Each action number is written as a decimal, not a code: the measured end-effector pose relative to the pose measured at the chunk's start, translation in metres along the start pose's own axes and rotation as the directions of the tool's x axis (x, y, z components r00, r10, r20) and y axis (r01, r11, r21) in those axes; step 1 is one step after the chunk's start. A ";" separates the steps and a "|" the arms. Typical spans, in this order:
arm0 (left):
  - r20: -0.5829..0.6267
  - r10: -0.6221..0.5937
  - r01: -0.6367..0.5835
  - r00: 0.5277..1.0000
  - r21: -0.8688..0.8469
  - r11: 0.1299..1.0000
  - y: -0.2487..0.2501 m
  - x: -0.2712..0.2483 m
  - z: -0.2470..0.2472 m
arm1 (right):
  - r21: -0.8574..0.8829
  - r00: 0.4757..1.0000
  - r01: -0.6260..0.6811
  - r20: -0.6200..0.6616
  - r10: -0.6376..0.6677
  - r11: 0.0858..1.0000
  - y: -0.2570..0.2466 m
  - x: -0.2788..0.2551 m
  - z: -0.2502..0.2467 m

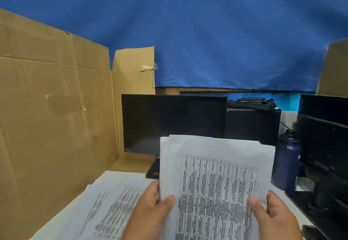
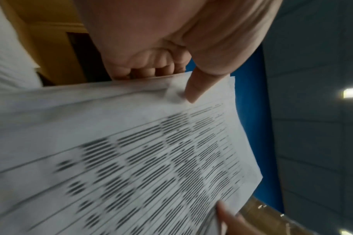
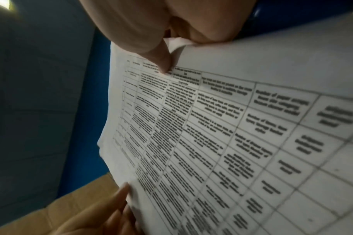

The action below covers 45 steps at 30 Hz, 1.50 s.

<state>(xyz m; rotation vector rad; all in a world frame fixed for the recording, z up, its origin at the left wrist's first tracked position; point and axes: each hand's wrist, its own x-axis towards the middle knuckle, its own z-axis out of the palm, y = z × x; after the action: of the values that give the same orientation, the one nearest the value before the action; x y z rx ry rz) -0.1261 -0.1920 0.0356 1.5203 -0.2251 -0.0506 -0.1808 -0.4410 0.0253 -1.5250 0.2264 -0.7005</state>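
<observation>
I hold a sheaf of white printed sheets [image 1: 216, 164] upright in front of me; the top page shows a ruled table of text. My left hand [image 1: 156, 202] pinches its left edge, thumb on the front, fingers behind. My right hand [image 1: 267, 207] pinches the right edge the same way. In the left wrist view the thumb [image 2: 195, 89] presses on the sheaf [image 2: 151, 151]. The right wrist view shows the right thumb [image 3: 163, 63] on the table page [image 3: 231, 127]. More printed sheets [image 1: 105, 202] lie flat on the desk at the lower left.
A tall cardboard panel [image 1: 52, 107] walls off the left. A dark monitor [image 1: 169, 123] stands behind the sheaf, its stand base [image 1: 152, 172] on the desk. A dark blue bottle [image 1: 288, 160] and black equipment [image 1: 323, 145] crowd the right. Blue cloth [image 1: 207, 32] hangs behind.
</observation>
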 end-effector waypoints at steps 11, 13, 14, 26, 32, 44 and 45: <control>-0.150 -0.018 0.024 0.988 0.041 0.999 -0.048 -0.009 0.016 | -0.020 0.998 0.015 -0.062 -0.017 1.000 0.011 -0.016 0.004; -0.092 -0.005 0.006 0.996 0.005 1.000 -0.050 -0.012 0.014 | -0.015 0.999 0.032 -0.025 -0.032 0.999 0.006 -0.019 0.005; -0.047 -0.012 0.012 0.999 0.018 1.000 -0.051 -0.014 0.013 | -0.038 0.999 0.050 0.002 -0.050 0.998 0.005 -0.021 0.007; -0.175 -0.113 0.110 0.978 -0.024 0.994 -0.042 -0.015 0.016 | -0.028 0.990 0.131 -0.051 -0.132 0.991 0.014 -0.012 0.011; -0.068 -0.218 0.226 0.974 0.147 0.963 -0.050 -0.019 0.019 | -0.140 0.996 0.073 0.069 -0.063 0.987 0.005 -0.012 0.021; 0.350 0.494 -0.350 0.796 0.932 -0.097 0.070 -0.011 0.008 | -0.719 0.607 0.695 0.599 -0.522 -0.017 -0.082 -0.032 0.028; 0.385 0.536 -0.368 0.751 0.919 -0.145 0.073 -0.011 0.013 | -0.719 0.618 0.695 0.607 -0.500 -0.015 -0.078 -0.029 0.030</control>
<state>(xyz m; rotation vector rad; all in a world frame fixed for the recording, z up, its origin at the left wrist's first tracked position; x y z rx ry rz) -0.1469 -0.1991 0.1077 2.7812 -0.8540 1.0739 -0.2081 -0.3921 0.0940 -2.9675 -0.3233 -1.2473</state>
